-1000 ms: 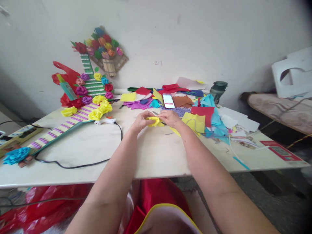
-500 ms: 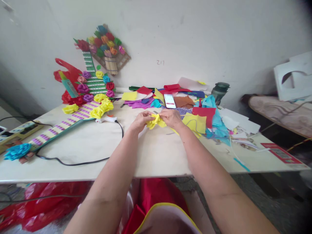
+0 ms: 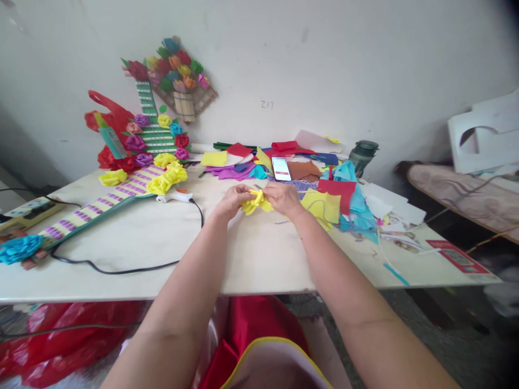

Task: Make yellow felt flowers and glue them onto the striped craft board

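Note:
Between my two hands, above the middle of the table, is a yellow crepe paper flower [image 3: 255, 202] with ruffled petals. My left hand [image 3: 235, 200] pinches its left side. On the right, my right hand [image 3: 284, 198] has its fingers closed at the flower's other edge; whether a thin stick or string is in them too, I cannot tell. A yellow paper sheet [image 3: 322, 207] lies just right of my right wrist, with a thin grey string across it. Behind my hands a phone [image 3: 281, 169] with a lit screen leans on the paper pile.
To the left stands a flower-covered guitar-shaped craft [image 3: 156, 138], with a striped strip [image 3: 101, 208] before it. A white glue gun [image 3: 175, 196] trails a black cord. Coloured paper scraps [image 3: 233, 172], a dark bottle [image 3: 364, 156] and a power strip [image 3: 30, 210] surround the work area.
The view has shifted slightly, so the table's things sit a little further left. Both hands stay on the yellow flower with almost the same hold.

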The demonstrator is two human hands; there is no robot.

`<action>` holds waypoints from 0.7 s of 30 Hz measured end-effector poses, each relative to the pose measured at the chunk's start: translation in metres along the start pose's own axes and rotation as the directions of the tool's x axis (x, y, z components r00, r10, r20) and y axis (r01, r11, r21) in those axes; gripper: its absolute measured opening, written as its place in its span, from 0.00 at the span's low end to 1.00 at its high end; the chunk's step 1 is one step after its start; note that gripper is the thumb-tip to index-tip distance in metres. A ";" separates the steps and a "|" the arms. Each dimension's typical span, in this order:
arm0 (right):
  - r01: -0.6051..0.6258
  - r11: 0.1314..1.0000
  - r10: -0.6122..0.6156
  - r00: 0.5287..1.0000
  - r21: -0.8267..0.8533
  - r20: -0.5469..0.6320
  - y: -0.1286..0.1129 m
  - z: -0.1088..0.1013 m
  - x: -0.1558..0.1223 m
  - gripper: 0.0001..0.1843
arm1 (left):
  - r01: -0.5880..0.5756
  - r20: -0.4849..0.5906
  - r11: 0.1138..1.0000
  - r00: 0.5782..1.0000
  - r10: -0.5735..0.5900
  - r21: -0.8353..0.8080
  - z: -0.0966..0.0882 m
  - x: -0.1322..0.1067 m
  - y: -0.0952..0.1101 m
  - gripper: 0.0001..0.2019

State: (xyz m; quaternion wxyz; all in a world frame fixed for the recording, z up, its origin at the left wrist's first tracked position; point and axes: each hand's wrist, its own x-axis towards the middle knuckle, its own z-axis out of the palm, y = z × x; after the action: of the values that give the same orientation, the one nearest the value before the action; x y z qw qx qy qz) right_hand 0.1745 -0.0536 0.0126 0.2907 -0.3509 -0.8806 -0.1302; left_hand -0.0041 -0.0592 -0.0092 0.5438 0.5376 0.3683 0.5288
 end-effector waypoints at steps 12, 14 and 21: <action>-0.069 0.985 0.075 0.997 0.157 -0.036 0.012 0.005 -0.003 0.13 | -0.086 0.068 0.962 0.995 0.071 0.259 0.002 -0.005 0.006 0.15; -0.067 0.982 0.075 0.996 0.175 -0.040 0.013 0.006 -0.003 0.13 | -0.098 0.073 0.956 0.994 0.081 0.277 0.001 -0.004 0.005 0.15; -0.097 0.976 0.107 0.993 0.197 -0.043 0.018 0.008 -0.004 0.13 | -0.142 0.075 0.948 0.989 0.125 0.285 -0.001 -0.002 0.004 0.15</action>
State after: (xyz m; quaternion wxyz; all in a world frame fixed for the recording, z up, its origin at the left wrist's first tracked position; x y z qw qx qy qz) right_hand 0.1859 -0.0398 0.0045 0.3531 -0.3619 -0.8619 -0.0376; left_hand -0.0061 -0.0612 -0.0062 0.4324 0.6495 0.3891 0.4897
